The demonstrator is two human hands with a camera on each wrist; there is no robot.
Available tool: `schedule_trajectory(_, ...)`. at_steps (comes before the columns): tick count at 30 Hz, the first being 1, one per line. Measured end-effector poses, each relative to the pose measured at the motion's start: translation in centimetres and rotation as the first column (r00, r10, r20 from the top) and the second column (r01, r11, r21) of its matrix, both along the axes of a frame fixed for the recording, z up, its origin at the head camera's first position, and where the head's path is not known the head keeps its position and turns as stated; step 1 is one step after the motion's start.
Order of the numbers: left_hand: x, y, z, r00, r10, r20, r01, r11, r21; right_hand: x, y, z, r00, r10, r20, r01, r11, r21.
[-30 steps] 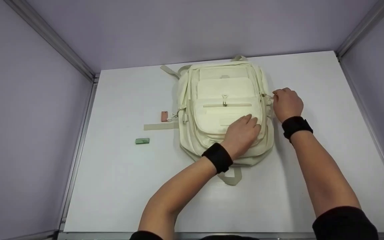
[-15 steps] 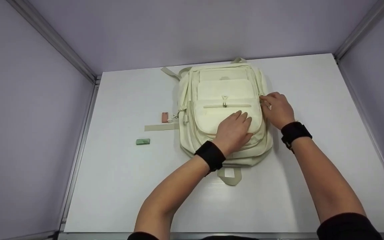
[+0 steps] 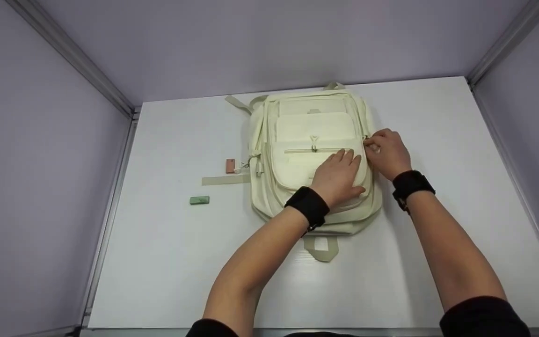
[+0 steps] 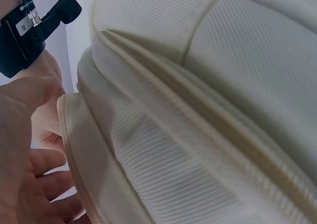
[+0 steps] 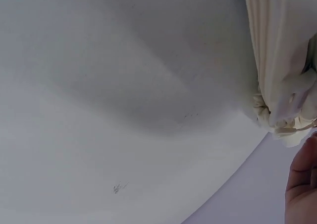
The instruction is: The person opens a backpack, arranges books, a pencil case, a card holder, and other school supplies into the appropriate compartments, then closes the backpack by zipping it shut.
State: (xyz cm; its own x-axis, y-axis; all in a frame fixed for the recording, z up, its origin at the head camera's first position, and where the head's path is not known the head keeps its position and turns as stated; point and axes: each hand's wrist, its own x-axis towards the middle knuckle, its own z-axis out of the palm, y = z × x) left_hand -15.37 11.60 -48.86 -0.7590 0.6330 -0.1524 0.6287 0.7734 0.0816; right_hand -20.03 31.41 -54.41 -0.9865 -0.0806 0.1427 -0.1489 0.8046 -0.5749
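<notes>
A cream backpack point(image 3: 297, 127) lies on the white table with its front pocket facing up. My left hand point(image 3: 336, 177) rests on the lower part of that front pocket, its fingers straight and spread. In the left wrist view, the fingers point(image 4: 52, 184) lie along the pocket's edge beside a zipper point(image 4: 208, 120). At the bag's right side, my right hand point(image 3: 389, 153) pinches a small zipper pull point(image 3: 366, 138) between thumb and fingers. Only part of that hand shows in the right wrist view, and the fingers hide most of the pull.
Left of the bag lie a reddish block point(image 3: 230, 166) and a green block point(image 3: 199, 200). A flat strap point(image 3: 225, 180) sticks out leftward, and a webbing loop point(image 3: 323, 255) extends toward the front. Grey-purple panels point(image 3: 40, 187) enclose the table on its sides and back.
My right hand has moved left, in against the bag's side. My left hand shifted slightly left, then back right and up, on the front pocket. The blocks stay put.
</notes>
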Motion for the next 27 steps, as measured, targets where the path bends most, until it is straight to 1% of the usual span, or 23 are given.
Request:
schedule_trajectory(5, 0.0, -0.1, -0.2, 1.0, -0.009, -0.012, 0.009, 1.0, -0.005, 0.2, 0.3, -0.2, 0.999, -0.003, -0.043, 0.002, 1.0, -0.018)
schedule_trajectory(11, -0.2, -0.2, -0.4, 1.0, -0.007, 0.015, 0.007, 1.0, 0.023, 0.5, 0.5, -0.1, 0.996, 0.003, -0.087, -0.003, 1.0, -0.003)
schedule_trajectory(15, -0.2, -0.2, -0.4, 1.0, -0.008, 0.02, 0.008, 1.0, 0.031, 0.8, 0.4, 0.0, 0.993, 0.018, -0.119, -0.017, 1.0, 0.011)
schedule_trajectory(19, -0.2, -0.2, -0.5, 1.0, -0.008, 0.021, 0.007, 1.0, 0.029, 1.0, 0.3, 0.0, 0.995, 0.024, -0.097, -0.025, 1.0, -0.007)
schedule_trajectory(22, -0.1, -0.3, -0.5, 1.0, -0.01, 0.018, 0.01, 1.0, 0.03, 1.3, 0.3, 0.0, 0.997, 0.013, -0.072, -0.015, 1.0, -0.019)
schedule_trajectory(27, -0.1, -0.4, -0.6, 1.0, -0.017, 0.003, 0.016, 0.999, 0.031, 1.7, 0.4, 0.4, 0.999, 0.013, -0.04, -0.013, 1.0, -0.01)
